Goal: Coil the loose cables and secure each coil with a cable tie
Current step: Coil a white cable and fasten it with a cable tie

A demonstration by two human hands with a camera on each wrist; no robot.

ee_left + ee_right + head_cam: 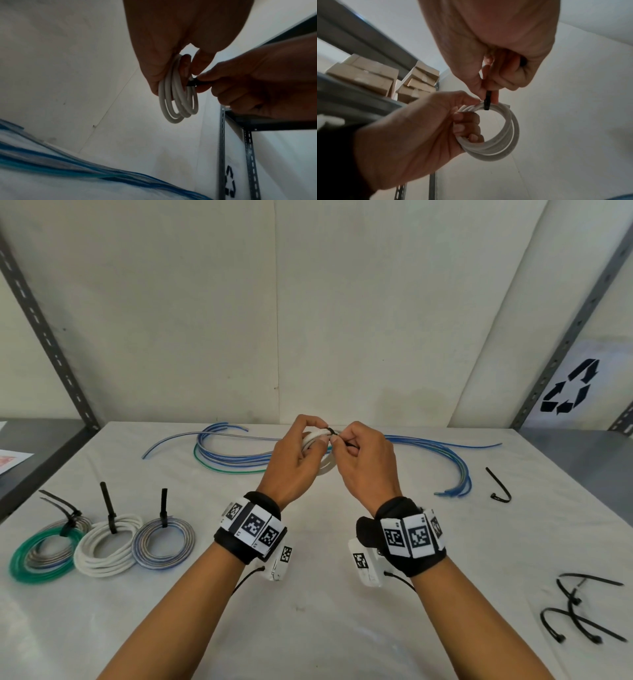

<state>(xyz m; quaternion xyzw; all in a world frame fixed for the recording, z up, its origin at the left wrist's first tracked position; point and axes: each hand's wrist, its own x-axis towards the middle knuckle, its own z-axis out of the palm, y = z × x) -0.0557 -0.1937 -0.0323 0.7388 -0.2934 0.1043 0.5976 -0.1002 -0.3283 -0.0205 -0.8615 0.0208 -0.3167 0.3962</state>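
A person's left hand [291,455] grips a small coil of white cable [503,129], fingers curled through its centre, and holds it above the table [308,628], while the right hand [368,462], close alongside, pinches a black cable tie [488,100] between thumb and forefinger where the tie wraps over the top of the coil. The wrist views show the tie's band crossing all the white turns just beyond the left thumb, its tail running back into the right palm. The step in hand appears to be cinching the tie: it would go best with the left fingers keeping the turns bunched flat and even beside the band, and the right hand drawing the tail straight away from the head, so no loop escapes and the band does not twist. Whether the tail has already passed through the head cannot be told. Beyond both hands, loose blue cables [428,448] lie uncoiled on the table. Well off to the left hand's side sit three tied coils [102,542]; to the right hand's side lie a single spare tie [500,486] and, nearer the person, a small pile of ties [579,611].
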